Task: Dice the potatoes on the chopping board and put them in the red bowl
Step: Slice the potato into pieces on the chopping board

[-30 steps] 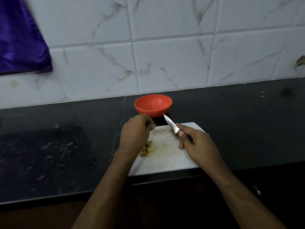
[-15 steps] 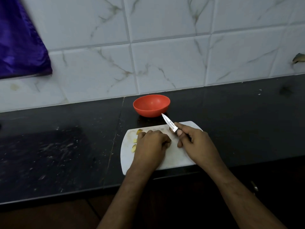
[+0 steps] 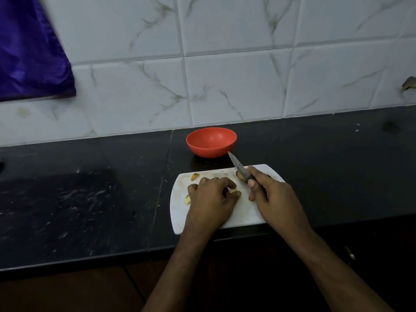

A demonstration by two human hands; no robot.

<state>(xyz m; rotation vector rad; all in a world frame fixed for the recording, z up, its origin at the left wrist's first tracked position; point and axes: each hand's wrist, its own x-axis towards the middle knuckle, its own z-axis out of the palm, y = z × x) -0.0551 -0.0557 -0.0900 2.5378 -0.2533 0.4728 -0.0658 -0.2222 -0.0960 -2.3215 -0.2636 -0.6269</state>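
The left hand (image 3: 212, 197) lies knuckles-up on the chopping board (image 3: 243, 216), fingers curled down over the board's middle; whether they pinch potato underneath cannot be told, as the hand hides what is below it. The right hand (image 3: 273, 194) grips the dark handle of a small knife (image 3: 238, 165), blade raised off the board and pointing toward the far edge of the counter (image 3: 90, 199).

Progress: judged partway. Cut potato pieces (image 3: 195, 176) lie loose on the board, one near its far left corner, another at the left edge just beside the left hand's little finger. A larger piece (image 3: 240, 175) sits near the far edge, just under the knife and touching or nearly touching the right thumb. The red bowl (image 3: 211, 142) stands on the counter just beyond the board's far edge; the part of its inside that shows holds nothing visible.

Remaining, as judged: the larger piece wants further cutting, and every visible piece has yet to go into the bowl.

The bowl is near both hands, closest to the knife tip, which overlaps its near rim in this view.
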